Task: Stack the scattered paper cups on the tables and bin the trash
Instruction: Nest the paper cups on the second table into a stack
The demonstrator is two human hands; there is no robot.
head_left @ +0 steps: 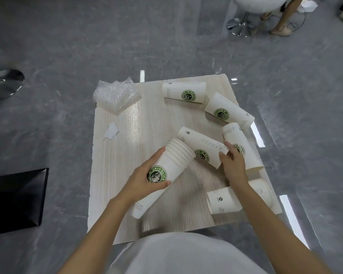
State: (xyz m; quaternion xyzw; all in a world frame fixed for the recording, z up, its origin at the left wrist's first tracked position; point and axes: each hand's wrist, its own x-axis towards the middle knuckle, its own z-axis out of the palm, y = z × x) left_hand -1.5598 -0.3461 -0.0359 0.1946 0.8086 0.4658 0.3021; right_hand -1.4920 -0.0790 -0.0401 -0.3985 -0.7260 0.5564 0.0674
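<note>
So the person's left grip (145, 176) is wrapped round a stack of nested white paper cups with a round green logo (166, 167). It's held tilted over the pale wood-grain table (123, 175), open rims pointing up and to the right, base end back toward the person's body.

The right grip (233, 165) is on a single white paper cup lying on its side (200, 147), just past those rims. Its long axis runs upper left to lower right — narrow base near the stack's rims, wide mouth at the right grip. Thumb and fingers look curled onto the mouth end, a narrow pinch, though the hand hides part of the rim.

Key bit, probably: the single cup lies roughly crosswise to the stack, so it would need swinging round until its base faces the open rims before it nests. The right grip is the nearer one for that.

Other loose white paper cups (183, 92) lie along the far and right sides of the table. The crumpled clear bubble wrap (115, 94) at the far left corner and a small white paper scrap (111, 131) aren't binned yet.
</note>
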